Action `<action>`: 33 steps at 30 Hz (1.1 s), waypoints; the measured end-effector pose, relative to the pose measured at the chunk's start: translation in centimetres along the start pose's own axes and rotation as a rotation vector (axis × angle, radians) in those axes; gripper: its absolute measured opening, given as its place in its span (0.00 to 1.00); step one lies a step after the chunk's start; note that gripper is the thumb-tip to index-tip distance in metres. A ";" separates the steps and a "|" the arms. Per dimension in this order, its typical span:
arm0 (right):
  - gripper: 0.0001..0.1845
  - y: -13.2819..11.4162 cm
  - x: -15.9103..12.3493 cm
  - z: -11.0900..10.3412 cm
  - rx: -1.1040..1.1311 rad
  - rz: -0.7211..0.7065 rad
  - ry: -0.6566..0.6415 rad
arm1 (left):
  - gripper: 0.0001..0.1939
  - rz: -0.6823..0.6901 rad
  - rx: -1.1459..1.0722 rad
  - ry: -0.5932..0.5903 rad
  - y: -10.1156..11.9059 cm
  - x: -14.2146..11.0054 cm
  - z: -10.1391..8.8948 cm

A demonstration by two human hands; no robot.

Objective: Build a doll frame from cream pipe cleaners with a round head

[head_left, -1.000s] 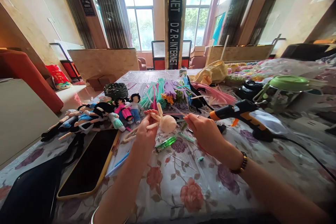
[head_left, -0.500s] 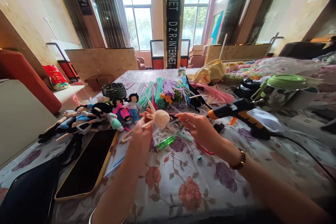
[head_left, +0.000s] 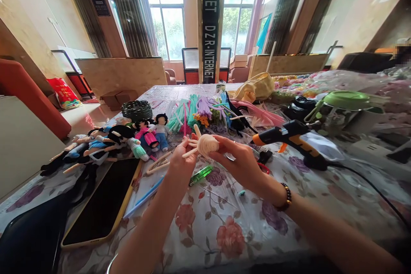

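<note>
Two bare hands meet over the worktop point(head_left: 231, 250), which is spread with a flowered cloth under a shiny clear cover. Between them, raised above the middle of the near part, is a cream ball point(head_left: 207, 145) with several pale stems point(head_left: 190, 152) sticking out on its left side. The left hand point(head_left: 183, 154) is closed around those stems, pinching them near the fingertips. The right hand point(head_left: 239, 160) grasps the ball from the other side, fingers along its top right and thumb lower down. A dark beaded bracelet point(head_left: 285, 197) circles the right wrist.

Just below the ball lies a green lighter point(head_left: 201, 175). A bent cream strip point(head_left: 157, 163) rests left of the left hand, with blue strips point(head_left: 144, 197) nearer the person. Farther left, a phone in a yellow case point(head_left: 102, 205) lies face up, screen dark, beside a dark flat object point(head_left: 35, 235). Beyond the phone, small dolls point(head_left: 160, 132) are heaped before a dark woven basket point(head_left: 137, 111). Bundles of coloured stems point(head_left: 205, 109) lie behind the ball. Right of the right hand, a black and orange glue gun point(head_left: 285, 137) lies with its nozzle pointing left, near a green-lidded container point(head_left: 346, 100).
</note>
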State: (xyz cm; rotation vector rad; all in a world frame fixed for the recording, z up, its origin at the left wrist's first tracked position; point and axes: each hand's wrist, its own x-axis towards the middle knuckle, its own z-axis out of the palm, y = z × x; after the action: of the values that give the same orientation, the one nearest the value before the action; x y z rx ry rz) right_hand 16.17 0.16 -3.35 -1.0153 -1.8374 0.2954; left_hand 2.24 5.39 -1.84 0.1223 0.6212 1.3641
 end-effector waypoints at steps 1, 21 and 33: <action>0.17 -0.1 0.1 0.0 0.023 0.037 -0.004 | 0.14 -0.013 0.006 -0.020 -0.1 -0.4 0.2; 0.13 1.2 0.2 -0.2 0.120 0.127 0.090 | 0.11 -0.040 0.316 -0.161 -0.3 -1.4 -0.2; 0.12 1.3 0.5 -0.4 0.151 0.246 0.161 | 0.16 -0.008 0.233 -0.200 -0.4 -0.4 -1.2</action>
State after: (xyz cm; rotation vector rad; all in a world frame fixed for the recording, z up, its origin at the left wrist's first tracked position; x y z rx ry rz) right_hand 17.04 1.21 -3.63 -1.1264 -1.5238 0.4789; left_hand 1.93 4.60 -2.90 0.4382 0.6088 1.2504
